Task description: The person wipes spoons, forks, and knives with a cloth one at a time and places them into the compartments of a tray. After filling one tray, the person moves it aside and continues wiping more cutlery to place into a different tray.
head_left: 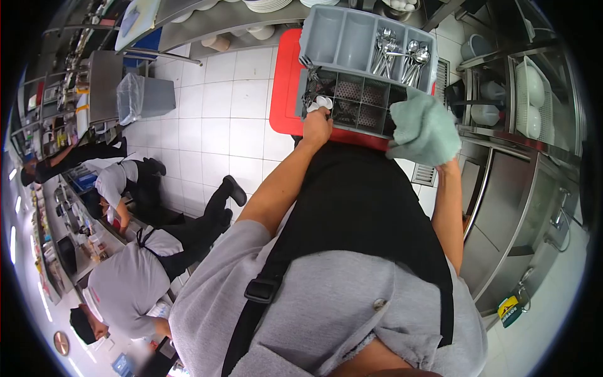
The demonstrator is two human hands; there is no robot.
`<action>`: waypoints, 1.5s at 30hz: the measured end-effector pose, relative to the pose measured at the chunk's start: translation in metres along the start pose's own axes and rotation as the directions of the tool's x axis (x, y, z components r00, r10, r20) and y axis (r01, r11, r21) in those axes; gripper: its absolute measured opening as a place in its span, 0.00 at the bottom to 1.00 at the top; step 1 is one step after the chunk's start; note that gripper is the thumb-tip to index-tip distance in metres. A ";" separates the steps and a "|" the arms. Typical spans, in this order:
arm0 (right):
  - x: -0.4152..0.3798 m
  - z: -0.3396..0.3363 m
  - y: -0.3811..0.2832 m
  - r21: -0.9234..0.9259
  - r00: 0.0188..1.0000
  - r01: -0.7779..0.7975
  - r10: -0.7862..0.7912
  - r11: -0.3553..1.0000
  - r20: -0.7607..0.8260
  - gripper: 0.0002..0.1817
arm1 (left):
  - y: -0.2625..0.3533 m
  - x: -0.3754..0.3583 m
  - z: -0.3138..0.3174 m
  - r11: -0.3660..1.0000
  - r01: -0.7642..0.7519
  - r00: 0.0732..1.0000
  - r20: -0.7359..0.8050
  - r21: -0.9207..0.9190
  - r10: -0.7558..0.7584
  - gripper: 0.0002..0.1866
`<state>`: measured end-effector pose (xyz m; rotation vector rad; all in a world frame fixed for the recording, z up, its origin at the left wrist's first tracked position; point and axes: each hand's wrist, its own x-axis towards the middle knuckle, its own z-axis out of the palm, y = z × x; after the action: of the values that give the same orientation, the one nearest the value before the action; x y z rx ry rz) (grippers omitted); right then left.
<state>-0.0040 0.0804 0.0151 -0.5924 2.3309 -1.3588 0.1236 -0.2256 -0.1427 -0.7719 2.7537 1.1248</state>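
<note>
My left hand [318,127] is closed around a small bunch of spoons [321,103], their bright rounded bowls pointing away from me. It is at the near left corner of a dark divided cutlery rack [358,94] with perforated compartment floors. A pale green cloth [425,127] hangs over my right hand [448,167], which grips it; the fingers are hidden beneath. The cloth overlaps the rack's right end. Beyond the rack, a grey cutlery tray [322,32] holds spoons and forks [402,58] in its right-hand compartments.
A red surface [286,88] lies under the trays. A shelf with stacked plates [267,5] runs behind. To the left stand a lined grey bin [157,94] and several co-workers, one bending over a counter [129,276]. A steel cabinet [502,213] and racks of white bowls [534,119] are on the right.
</note>
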 end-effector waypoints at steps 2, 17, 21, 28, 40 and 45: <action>0.000 0.021 0.012 0.480 0.969 -0.226 0.246 0.848 0.021 0.31 | 0.001 0.005 0.003 0.996 -0.084 0.994 -0.071 0.039 0.087 0.08; 0.093 0.176 0.077 0.408 0.979 0.029 -0.107 0.913 0.171 0.13 | 0.104 0.015 -0.067 0.854 -0.520 0.844 -0.147 0.008 0.516 0.14; 0.087 0.159 0.085 0.888 0.924 -0.292 0.345 0.355 0.166 0.12 | 0.108 -0.007 -0.036 0.984 0.055 0.998 0.004 -0.168 -0.055 0.12; 0.079 0.141 0.106 0.916 0.879 -0.313 0.442 0.251 0.179 0.13 | 0.114 -0.017 -0.030 0.932 0.089 0.913 0.403 -0.351 0.065 0.16; 0.067 0.128 0.072 0.896 0.873 -0.311 0.467 0.316 0.138 0.12 | 0.129 -0.033 -0.018 0.916 -0.009 0.900 0.396 -0.401 0.182 0.15; 0.048 0.125 0.073 0.806 0.922 -0.354 0.323 0.474 0.214 0.11 | 0.106 -0.030 0.011 0.840 0.168 0.947 0.322 -0.516 0.009 0.16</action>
<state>0.0080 -0.0028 -0.1125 0.1639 1.3373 -1.9661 0.0982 -0.1412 -0.0757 -0.6633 2.1315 1.8557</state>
